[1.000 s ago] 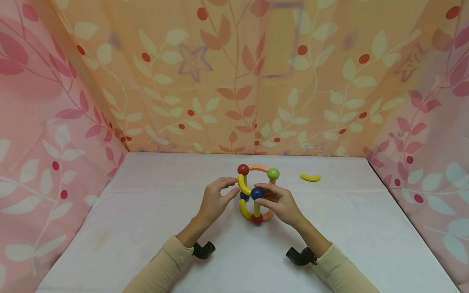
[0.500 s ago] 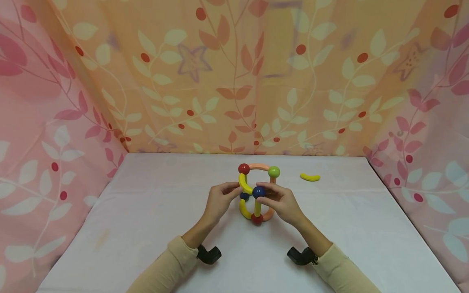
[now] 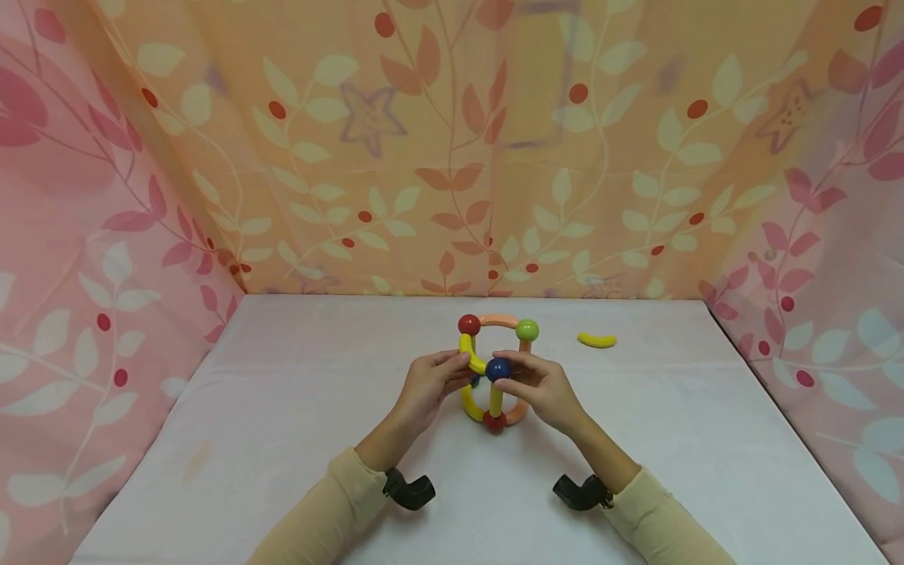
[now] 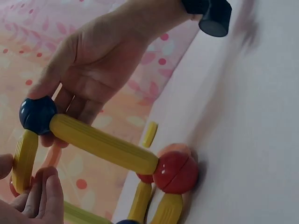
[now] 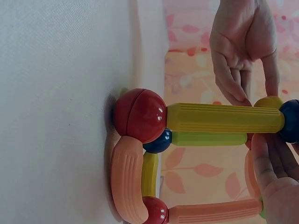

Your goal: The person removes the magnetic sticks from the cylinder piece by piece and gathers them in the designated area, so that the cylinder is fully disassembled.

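At mid-table, the left hand (image 3: 427, 384) pinches a curved yellow rod (image 3: 469, 355) while the right hand (image 3: 538, 388) pinches the blue ball (image 3: 497, 369) of the rod-and-ball frame (image 3: 494, 377). A loose yellow curved piece (image 3: 596, 340) lies farther back right, before the leaf-print curtain (image 3: 452, 141).

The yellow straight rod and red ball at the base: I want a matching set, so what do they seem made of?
The yellow straight ribbed rod looks like moulded plastic with a matte finish: fine even ridges run along it. The red ball seems smooth, slightly glossy plastic, with a soft highlight and a seam line. Wood cannot be ruled out.
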The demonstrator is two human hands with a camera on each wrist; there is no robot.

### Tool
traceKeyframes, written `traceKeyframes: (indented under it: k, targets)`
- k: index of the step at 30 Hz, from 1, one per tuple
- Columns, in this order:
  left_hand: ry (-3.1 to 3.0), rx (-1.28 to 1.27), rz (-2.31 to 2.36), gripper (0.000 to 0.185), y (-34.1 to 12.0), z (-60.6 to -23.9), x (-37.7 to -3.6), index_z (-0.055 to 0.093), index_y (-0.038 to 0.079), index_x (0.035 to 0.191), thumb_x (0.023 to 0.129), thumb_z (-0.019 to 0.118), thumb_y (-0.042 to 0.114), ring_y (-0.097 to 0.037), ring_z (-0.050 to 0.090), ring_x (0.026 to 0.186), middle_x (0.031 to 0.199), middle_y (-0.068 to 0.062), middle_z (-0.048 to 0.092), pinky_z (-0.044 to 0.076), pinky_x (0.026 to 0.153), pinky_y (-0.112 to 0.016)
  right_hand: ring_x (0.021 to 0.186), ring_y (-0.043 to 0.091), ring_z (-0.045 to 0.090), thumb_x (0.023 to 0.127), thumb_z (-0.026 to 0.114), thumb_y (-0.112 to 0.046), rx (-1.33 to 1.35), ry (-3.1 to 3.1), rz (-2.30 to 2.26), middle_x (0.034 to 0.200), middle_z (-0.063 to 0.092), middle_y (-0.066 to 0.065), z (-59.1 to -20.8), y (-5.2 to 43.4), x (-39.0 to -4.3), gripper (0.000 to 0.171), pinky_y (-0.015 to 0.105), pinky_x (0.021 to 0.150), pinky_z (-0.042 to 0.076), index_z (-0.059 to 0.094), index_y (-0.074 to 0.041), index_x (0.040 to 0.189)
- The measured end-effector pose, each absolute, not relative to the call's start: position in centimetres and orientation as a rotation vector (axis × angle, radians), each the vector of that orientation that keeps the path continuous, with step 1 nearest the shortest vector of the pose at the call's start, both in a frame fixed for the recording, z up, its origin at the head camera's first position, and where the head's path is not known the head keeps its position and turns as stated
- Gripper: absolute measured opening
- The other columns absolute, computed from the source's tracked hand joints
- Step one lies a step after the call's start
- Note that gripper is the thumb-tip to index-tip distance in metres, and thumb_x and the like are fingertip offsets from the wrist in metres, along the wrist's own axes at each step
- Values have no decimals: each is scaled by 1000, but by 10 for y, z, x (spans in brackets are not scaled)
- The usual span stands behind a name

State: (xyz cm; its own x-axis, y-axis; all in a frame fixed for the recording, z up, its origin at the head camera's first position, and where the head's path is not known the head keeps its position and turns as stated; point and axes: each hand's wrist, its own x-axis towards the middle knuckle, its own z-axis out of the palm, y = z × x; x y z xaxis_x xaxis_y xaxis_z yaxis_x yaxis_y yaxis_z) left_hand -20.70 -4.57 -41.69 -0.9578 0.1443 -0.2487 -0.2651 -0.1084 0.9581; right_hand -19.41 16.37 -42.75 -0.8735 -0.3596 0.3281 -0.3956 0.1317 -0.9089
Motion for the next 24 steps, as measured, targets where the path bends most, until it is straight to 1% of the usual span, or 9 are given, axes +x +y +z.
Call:
traceKeyframes:
  k: [6,11,16,24]
  targets:
    - [1738,-204,2221,40,-41,-415,-208,62,1,127,95,64,25,-16,71,96,119,-16,66,55,89,-28,100,4,64,88,71,-9,763,-2351,1921,120,64,24,-426,166,-195,42,18,89,53,60,2,127]
    - [1666,-232,2268,38,-39,-414,-209,61,-1,126,96,62,22,-15,71,94,116,-16,66,56,86,-26,102,3,65,88,71,-10,764,-2362,1944,122,63,24,-426,166,-194,44,18,91,53,59,2,128]
    - [1665,-236,2280,38,-37,-413,-210,61,-2,125,95,63,20,-14,71,92,114,-16,66,57,83,-23,103,3,64,89,71,-12,757,-2364,1941,123,63,23,-426,166,-194,44,19,91,52,59,-1,129]
    - [1741,-209,2238,38,-38,-413,-213,61,-3,125,94,64,19,-13,72,91,116,-17,65,56,82,-21,103,2,64,89,70,-11,750,-2369,1930,123,64,23,-425,165,-193,43,19,91,52,59,-1,129]
